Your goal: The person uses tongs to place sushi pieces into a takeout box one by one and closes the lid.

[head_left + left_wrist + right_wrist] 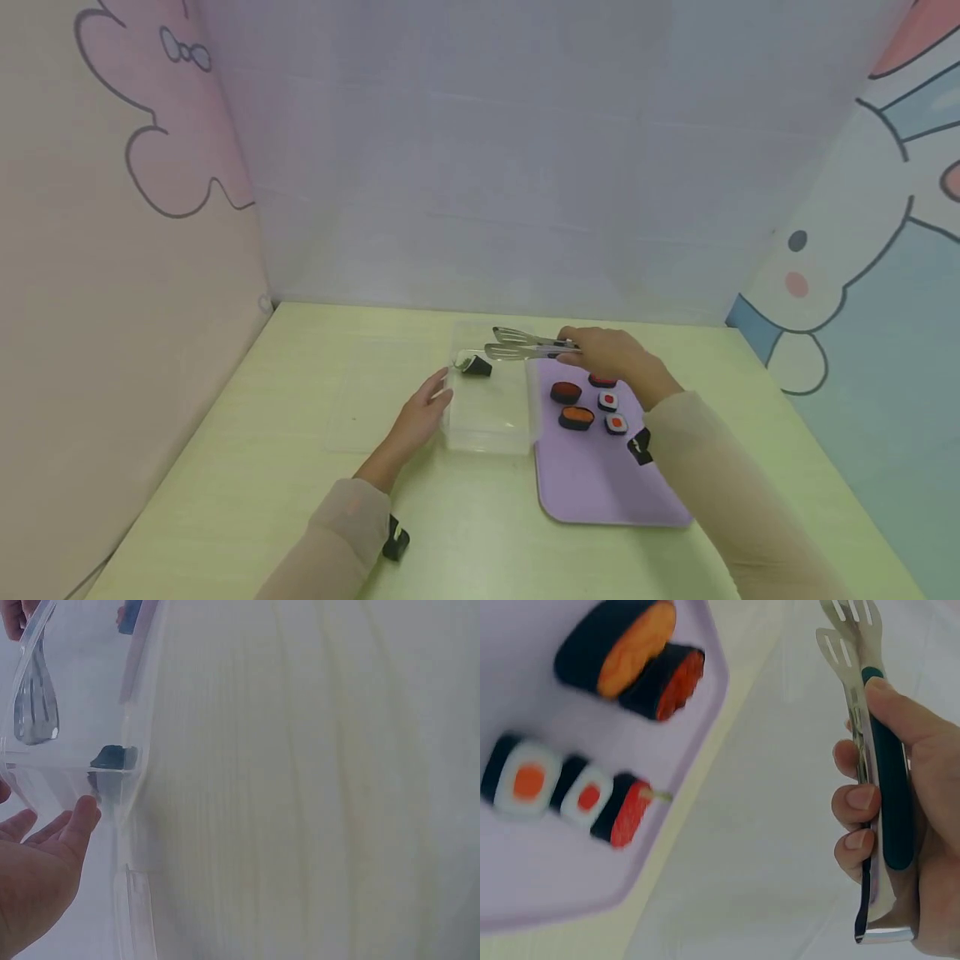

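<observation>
The pale surface (225,500) carried everything, the lilac tray (600,492) right of its middle and the clear box (491,442) toward its far edge, its right wall beside the tray's left edge. A flat clear panel (386,400) lay toward the surface's left edge.

The left hand (412,421) had its fingers relaxed, resting against the box's left wall; light, even pressure there would best have kept so thin-looking a box from sliding. The right hand (611,354) had its fingers curled around the tongs (889,787), whose slotted ends stood parted over the box with nothing between them. Good handling called for bringing them to a piece from both sides, squeezing gently, and clearing the box's rim.

Counted, there were one tray, one box, one panel, one pair of tongs and six sushi pieces. Five sat on the tray: an orange-topped oval (576,417), a dark-red oval (566,392), an orange-centred roll (616,424), a red-centred roll (608,402) and a red-topped piece (602,382) near the far edge. The sixth, a black-wrapped cone (480,367), lay in the box, nearer its left wall.
</observation>
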The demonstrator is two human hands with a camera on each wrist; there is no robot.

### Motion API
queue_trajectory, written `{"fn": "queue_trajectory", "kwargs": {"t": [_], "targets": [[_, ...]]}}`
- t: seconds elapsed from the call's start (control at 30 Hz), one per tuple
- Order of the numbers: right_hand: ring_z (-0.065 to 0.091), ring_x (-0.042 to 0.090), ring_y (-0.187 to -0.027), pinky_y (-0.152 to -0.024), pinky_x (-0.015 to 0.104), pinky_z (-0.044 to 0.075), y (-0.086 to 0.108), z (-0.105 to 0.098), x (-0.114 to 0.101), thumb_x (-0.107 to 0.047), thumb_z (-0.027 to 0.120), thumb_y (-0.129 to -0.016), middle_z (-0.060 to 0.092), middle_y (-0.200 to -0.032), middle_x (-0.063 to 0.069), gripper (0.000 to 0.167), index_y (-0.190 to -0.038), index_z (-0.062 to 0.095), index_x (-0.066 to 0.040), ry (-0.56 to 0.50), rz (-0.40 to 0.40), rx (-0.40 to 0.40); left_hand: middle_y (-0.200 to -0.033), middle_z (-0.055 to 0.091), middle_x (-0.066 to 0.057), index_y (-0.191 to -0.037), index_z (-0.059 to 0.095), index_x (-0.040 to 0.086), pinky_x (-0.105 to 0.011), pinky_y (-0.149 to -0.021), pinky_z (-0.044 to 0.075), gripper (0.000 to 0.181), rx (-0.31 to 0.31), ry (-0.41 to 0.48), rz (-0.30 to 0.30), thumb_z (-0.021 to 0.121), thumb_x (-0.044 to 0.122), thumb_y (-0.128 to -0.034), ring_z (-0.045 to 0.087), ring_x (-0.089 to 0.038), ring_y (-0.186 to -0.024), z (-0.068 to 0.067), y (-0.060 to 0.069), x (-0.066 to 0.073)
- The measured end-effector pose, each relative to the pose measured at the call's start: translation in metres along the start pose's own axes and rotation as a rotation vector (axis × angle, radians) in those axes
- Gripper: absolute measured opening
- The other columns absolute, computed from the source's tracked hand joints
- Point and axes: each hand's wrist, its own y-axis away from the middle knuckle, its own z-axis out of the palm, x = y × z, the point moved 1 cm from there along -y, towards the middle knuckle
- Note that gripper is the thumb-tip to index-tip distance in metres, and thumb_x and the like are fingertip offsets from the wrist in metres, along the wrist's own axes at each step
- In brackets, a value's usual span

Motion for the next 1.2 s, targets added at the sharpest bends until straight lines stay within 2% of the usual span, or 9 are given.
{"fn": "queue_trajectory", "kwargs": {"t": [0.13,0.27,0.37,0.53,0.63,0.73,0.83,0.97,1.2], "targets": [[0.058,0.02,-0.078,-0.069,0.045,0.049,0.023,-0.007,0.019,-0.035,0.057,-0.099,0.063,-0.095,0.001,0.036,-0.126,0.055,-0.012,-0.031,0.031,0.007,-0.149,0.04,-0.019,-0.152,0.036,0.016,-0.055,-0.104,0.037,0.051,0.004,0.005,-0.004,0.049,0.024,-0.1031,0.043,-0.041,-0.129,-0.001,0.001,-0.001],[0.061,0.026,-0.088,-0.077,0.052,0.049,0.044,-0.007,0.037,-0.034,0.058,-0.099,0.065,-0.103,0.007,0.04,-0.129,0.054,-0.009,-0.041,0.057,0.023,-0.148,0.04,-0.019,-0.152,0.036,0.016,-0.054,-0.104,0.037,0.051,0.007,0.009,-0.004,0.049,0.024,-0.103,0.044,-0.041,-0.129,-0.002,0.001,-0.002],[0.062,0.032,-0.097,-0.082,0.057,0.048,0.056,-0.002,0.051,-0.037,0.057,-0.099,0.065,-0.112,0.012,0.044,-0.131,0.054,-0.008,-0.049,0.066,0.04,-0.148,0.04,-0.019,-0.152,0.036,0.015,-0.055,-0.103,0.037,0.051,0.005,0.008,0.002,0.049,0.024,-0.1031,0.044,-0.041,-0.129,-0.003,0.001,-0.002],[0.062,0.033,-0.099,-0.084,0.059,0.047,0.07,0.011,0.067,-0.042,0.056,-0.098,0.064,-0.115,0.014,0.049,-0.133,0.054,-0.006,-0.06,0.076,0.037,-0.148,0.04,-0.02,-0.152,0.035,0.014,-0.055,-0.104,0.037,0.052,-0.001,0.013,0.007,0.048,0.025,-0.1035,0.043,-0.041,-0.13,-0.004,0.001,-0.001],[0.062,0.03,-0.095,-0.082,0.058,0.047,0.075,0.019,0.073,-0.044,0.056,-0.098,0.065,-0.113,0.012,0.051,-0.132,0.054,-0.007,-0.06,0.073,0.018,-0.148,0.041,-0.02,-0.152,0.035,0.014,-0.055,-0.104,0.036,0.051,0.0,0.013,0.008,0.048,0.024,-0.1036,0.043,-0.041,-0.13,-0.005,0.001,0.0],[0.059,0.024,-0.087,-0.078,0.054,0.048,0.077,0.025,0.077,-0.044,0.057,-0.097,0.065,-0.104,0.006,0.05,-0.131,0.056,-0.007,-0.065,0.071,0.001,-0.147,0.041,-0.021,-0.152,0.035,0.014,-0.055,-0.104,0.036,0.051,0.003,0.013,0.008,0.048,0.023,-0.1036,0.043,-0.041,-0.13,-0.004,0.001,0.001],[0.058,0.023,-0.084,-0.077,0.053,0.048,0.076,0.03,0.079,-0.041,0.059,-0.097,0.065,-0.1,0.005,0.048,-0.129,0.056,-0.005,-0.066,0.06,-0.012,-0.147,0.041,-0.021,-0.152,0.035,0.014,-0.055,-0.105,0.035,0.051,0.004,0.011,0.001,0.048,0.023,-0.1036,0.043,-0.041,-0.13,-0.003,0.0,0.001],[0.059,0.024,-0.086,-0.079,0.054,0.048,0.074,0.037,0.081,-0.036,0.06,-0.097,0.065,-0.103,0.007,0.043,-0.126,0.058,-0.005,-0.067,0.053,-0.019,-0.147,0.041,-0.02,-0.152,0.035,0.015,-0.055,-0.105,0.035,0.051,0.001,0.009,-0.008,0.047,0.024,-0.1035,0.043,-0.041,-0.13,-0.002,0.0,0.0],[0.057,0.02,-0.081,-0.075,0.05,0.049,0.072,0.047,0.082,-0.034,0.06,-0.098,0.066,-0.098,0.002,0.034,-0.122,0.061,-0.01,-0.067,0.034,-0.006,-0.147,0.042,-0.02,-0.152,0.036,0.015,-0.054,-0.105,0.035,0.051,-0.002,0.003,-0.005,0.048,0.025,-0.1033,0.043,-0.04,-0.13,0.0,0.0,-0.001]]}}
